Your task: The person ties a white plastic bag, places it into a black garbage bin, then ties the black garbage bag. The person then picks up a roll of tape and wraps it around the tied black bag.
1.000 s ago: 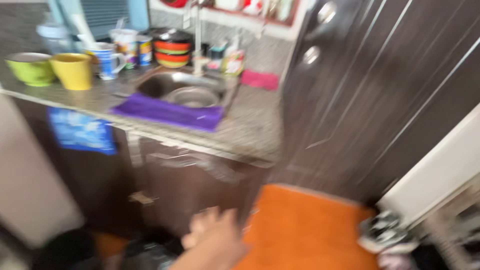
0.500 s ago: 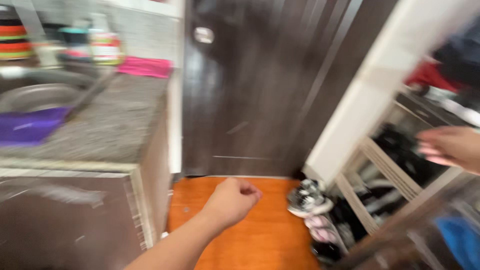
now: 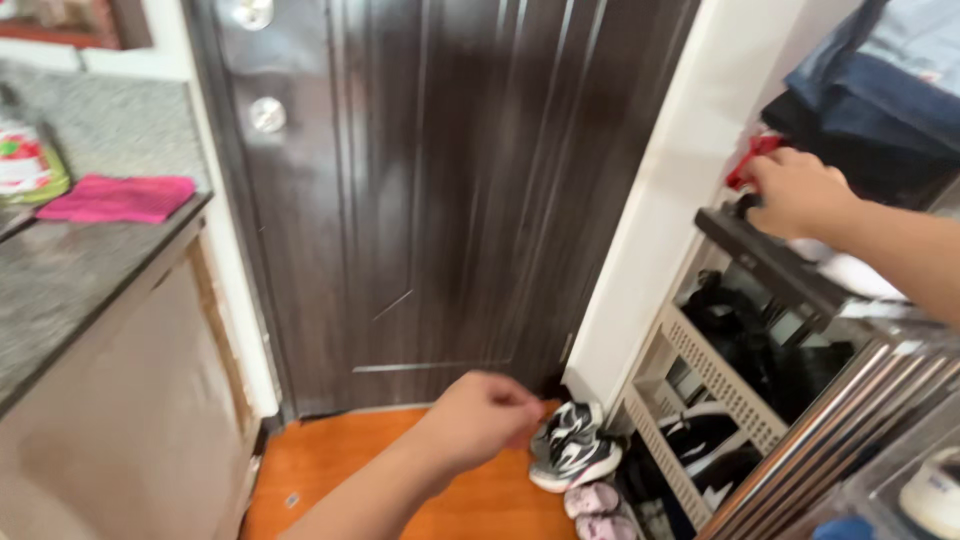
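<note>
My left hand (image 3: 482, 417) hangs low in the middle with its fingers curled into a loose fist and nothing showing in it. It hovers above the orange floor (image 3: 335, 470), just left of a grey-and-white sneaker (image 3: 568, 452). My right hand (image 3: 797, 193) is stretched out at the upper right, at the front edge of a dark shelf (image 3: 775, 268). Its fingers are curled around a small red object (image 3: 748, 163) that pokes out past them; what the red object is stays unclear.
A dark wooden door (image 3: 450, 180) with a round metal knob (image 3: 267, 114) fills the middle. A granite counter (image 3: 60, 270) with a pink cloth (image 3: 118, 197) is at left. A white slatted shoe rack (image 3: 712, 372) holds dark shoes; folded jeans (image 3: 880, 75) lie above.
The view has swung right from the sink to the door and shelves. My right hand moved up to the red object and curled its fingers. My left hand stayed low, fisted.
</note>
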